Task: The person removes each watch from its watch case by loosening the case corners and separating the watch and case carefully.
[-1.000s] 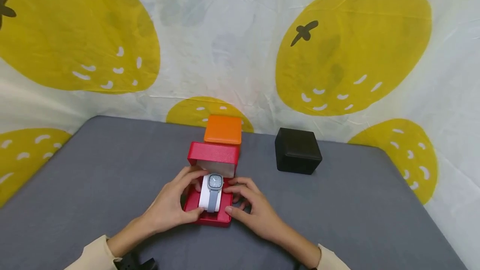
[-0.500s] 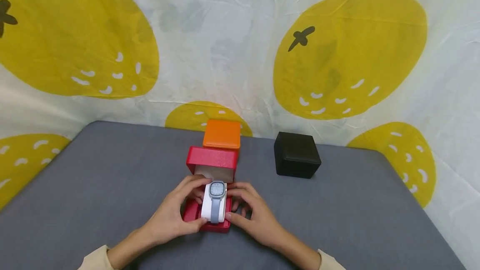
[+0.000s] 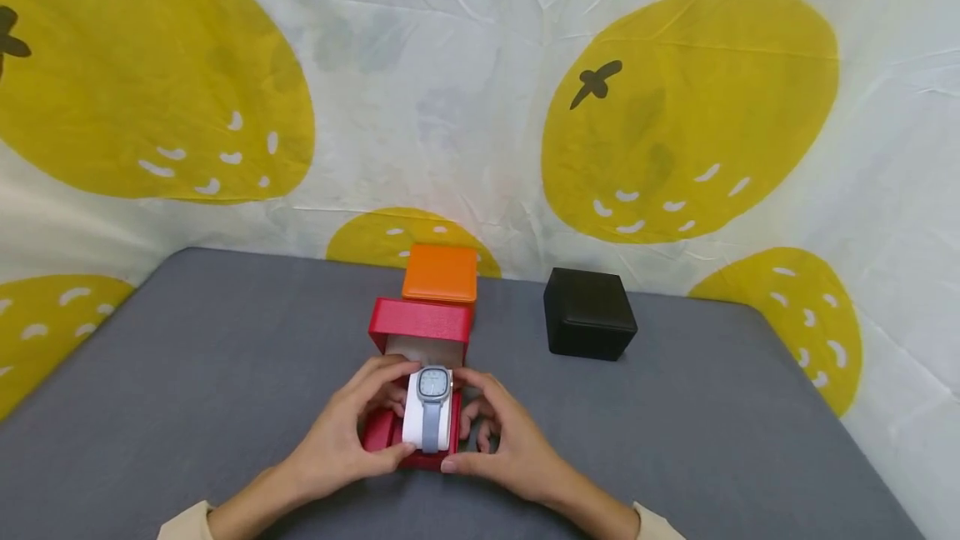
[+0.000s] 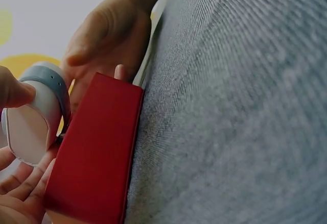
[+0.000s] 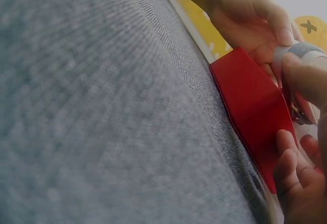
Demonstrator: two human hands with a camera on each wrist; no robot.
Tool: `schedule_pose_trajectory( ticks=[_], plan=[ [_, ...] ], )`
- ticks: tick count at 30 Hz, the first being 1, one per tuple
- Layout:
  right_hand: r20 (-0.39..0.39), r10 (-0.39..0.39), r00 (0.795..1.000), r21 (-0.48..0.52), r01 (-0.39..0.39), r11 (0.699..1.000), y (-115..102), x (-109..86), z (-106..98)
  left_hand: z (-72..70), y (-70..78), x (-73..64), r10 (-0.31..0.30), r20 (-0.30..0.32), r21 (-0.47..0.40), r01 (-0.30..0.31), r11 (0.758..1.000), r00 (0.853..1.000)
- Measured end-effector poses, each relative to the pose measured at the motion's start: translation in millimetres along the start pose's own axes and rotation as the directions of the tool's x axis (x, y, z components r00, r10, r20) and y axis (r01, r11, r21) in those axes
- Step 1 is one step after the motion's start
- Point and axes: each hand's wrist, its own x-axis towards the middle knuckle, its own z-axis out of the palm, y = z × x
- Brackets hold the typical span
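A square-faced watch (image 3: 433, 385) with a grey-blue strap is wrapped round a white watch cushion (image 3: 415, 423). My left hand (image 3: 347, 423) grips the cushion, thumb at its lower left and fingers at its upper left. Raised and tilted, the cushion overlaps the base of the open red watch box (image 3: 381, 433). My right hand (image 3: 510, 440) is close on the right side, index fingertip at the watch's upper right and thumb near the cushion's lower end. In the right wrist view, other right fingers (image 5: 287, 165) are beside the red box wall. The far cushion side is hidden.
The red box's raised lid (image 3: 420, 319) stands behind the watch. An orange box (image 3: 440, 272) is directly behind that lid, and a black box (image 3: 588, 315) stands to the right. A white curtain (image 3: 435, 107) with yellow fruit prints borders the grey cloth-covered table (image 3: 247, 340).
The watch and cushion have risen out of the red box's base in my left hand's grip. My right thumb has shifted down to the cushion's lower end. The head view has tilted slightly.
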Motion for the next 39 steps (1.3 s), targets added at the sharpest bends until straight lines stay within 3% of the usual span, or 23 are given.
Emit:
schedule_pose_trajectory(
  ticks=[2, 8, 15, 23, 31, 39],
  plan=[
    [0.001, -0.004, 1.0, 0.016, 0.004, 1.0, -0.8, -0.5, -0.9, 1.1, 1.0, 0.7, -0.006, 0.005, -0.001, 0.006, 1.0, 1.0],
    [0.006, -0.034, 0.999, 0.067, 0.033, 0.997, -6.9, -2.8, -2.7, 6.2, 1.6, 3.0, 0.065, 0.037, -0.015, -0.064, 0.998, 0.997],
    [-0.009, -0.018, 1.0, 0.031, 0.018, 0.999, -13.5, -3.1, -1.1, 9.4, 3.7, 2.6, 0.097, 0.051, -0.045, -0.094, 0.995, 0.994],
    [0.006, -0.015, 1.0, 0.023, 0.015, 1.0, -16.2, -3.2, 4.0, 8.1, 8.2, -1.5, 0.086, 0.043, -0.07, -0.083, 0.994, 0.995],
    [0.0, -0.018, 1.0, 0.013, 0.018, 1.0, -16.8, -5.9, 8.8, 8.3, 8.9, -4.6, 0.01, 0.073, -0.118, -0.001, 0.993, 0.997],
    [-0.041, -0.048, 0.998, 0.038, 0.05, 0.998, -18.6, -7.4, 11.1, 8.2, 10.0, -4.6, 0.036, 0.103, -0.133, -0.022, 0.991, 0.994]
  ],
)
